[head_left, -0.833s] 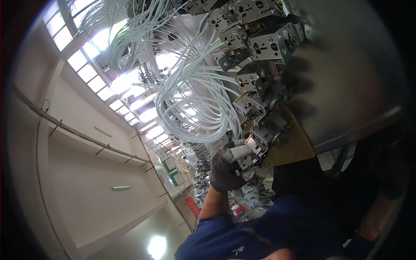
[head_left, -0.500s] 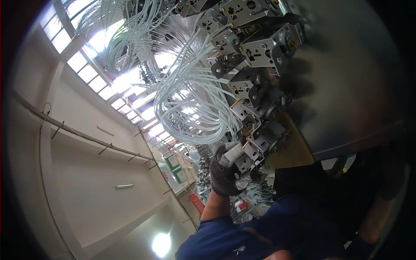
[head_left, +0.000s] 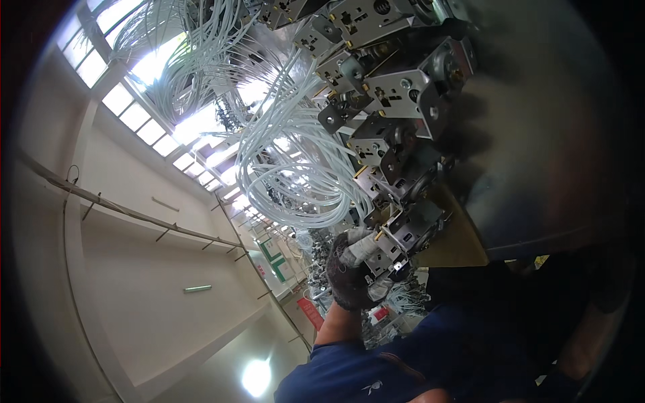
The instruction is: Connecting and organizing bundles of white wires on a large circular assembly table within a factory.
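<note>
My left hand (head_left: 349, 272), in a dark knitted glove with pale wrapping on the thumb and a finger, is closed around the lowest metal bracket assembly (head_left: 383, 260). That piece is silvery, with slots and screws, at the lower end of a row of similar metal assemblies (head_left: 400, 94). Its far side is hidden by the row. My right forearm (head_left: 584, 342) shows dimly at the lower right edge; the fingers are lost in the dark there. Thick loops of translucent white tubing (head_left: 295, 195) hang just beyond the left hand.
A tan board edge (head_left: 457, 235) sits right of the row, beside a large blurred grey surface (head_left: 544, 154). More tubing bundles (head_left: 195, 67) hang at the upper left. A white wall (head_left: 161, 262) with a pipe (head_left: 134, 215) and bright windows (head_left: 134, 114) lie behind.
My left hand keeps its grip on the bracket assembly and appears slightly lower in view. The whole scene has shifted a little, with the upper assemblies drifting left.
</note>
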Available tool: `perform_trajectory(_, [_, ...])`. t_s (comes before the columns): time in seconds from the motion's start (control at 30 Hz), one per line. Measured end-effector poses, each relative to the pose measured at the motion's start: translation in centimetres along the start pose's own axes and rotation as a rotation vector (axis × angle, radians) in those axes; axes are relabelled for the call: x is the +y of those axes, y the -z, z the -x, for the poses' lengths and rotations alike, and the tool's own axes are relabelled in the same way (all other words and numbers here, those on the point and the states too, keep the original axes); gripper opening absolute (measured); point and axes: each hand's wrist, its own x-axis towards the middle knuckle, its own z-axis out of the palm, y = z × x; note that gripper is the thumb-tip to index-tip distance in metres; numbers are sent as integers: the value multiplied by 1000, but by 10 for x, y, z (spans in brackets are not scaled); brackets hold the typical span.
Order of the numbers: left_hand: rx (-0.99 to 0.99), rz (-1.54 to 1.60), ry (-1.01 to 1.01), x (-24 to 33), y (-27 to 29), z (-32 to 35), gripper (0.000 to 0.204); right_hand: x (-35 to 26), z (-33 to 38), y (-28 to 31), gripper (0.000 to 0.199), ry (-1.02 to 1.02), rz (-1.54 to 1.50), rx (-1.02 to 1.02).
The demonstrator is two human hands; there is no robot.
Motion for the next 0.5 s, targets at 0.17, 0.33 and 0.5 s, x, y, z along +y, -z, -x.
perform_trajectory(0.17, [87,25,-44,-6,-5,8,55,2,-1,0,23,-4,-11,16])
perform_trajectory(0.33, [119,-21,-10,-7,-10,18,56,2,-1,0,23,-7,-26,33])
perform_trajectory(0.5, [104,-97,-64,-8,-8,18,55,3,-2,-1,22,-11,-40,42])
